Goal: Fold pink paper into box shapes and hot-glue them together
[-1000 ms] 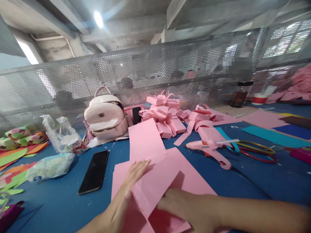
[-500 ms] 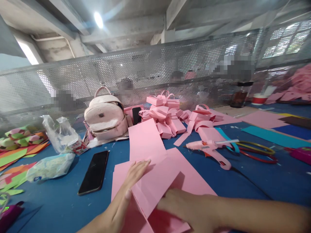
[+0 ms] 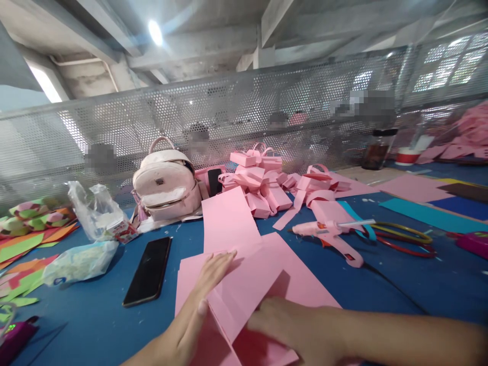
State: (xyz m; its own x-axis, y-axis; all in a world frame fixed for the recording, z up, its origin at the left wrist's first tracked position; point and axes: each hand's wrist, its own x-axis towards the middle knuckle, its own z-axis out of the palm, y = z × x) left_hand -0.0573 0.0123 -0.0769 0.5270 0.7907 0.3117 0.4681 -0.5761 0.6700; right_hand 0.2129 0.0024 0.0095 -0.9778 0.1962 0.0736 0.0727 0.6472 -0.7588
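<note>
Under both hands lies a pink sheet, partly folded, on the blue tabletop. The left hand is spread flat, palm down, fingers together and stretched forward along the sheet's left part, thumb at the raised fold. The right hand comes in from the right with its forearm across the lower edge of the view; it lies open, fingers pressing the folded flap down, pinching nothing. More pink paper runs on from beyond the left fingertips toward the far side. Left of the left hand, just beside the sheet, a black phone lies face up. Farther left sit a plastic bag, a second clear bag, and green and orange paper cut-outs. Beyond the phone stands a pale backpack. Ahead of the hands is a heap of pink paper boxes with looped handles. Ahead and right of the right hand a pink glue gun lies on its side, with coloured rings beside it and sheets of teal, pink and dark paper farther right. A perforated metal screen closes the far edge of the tabletop.
</note>
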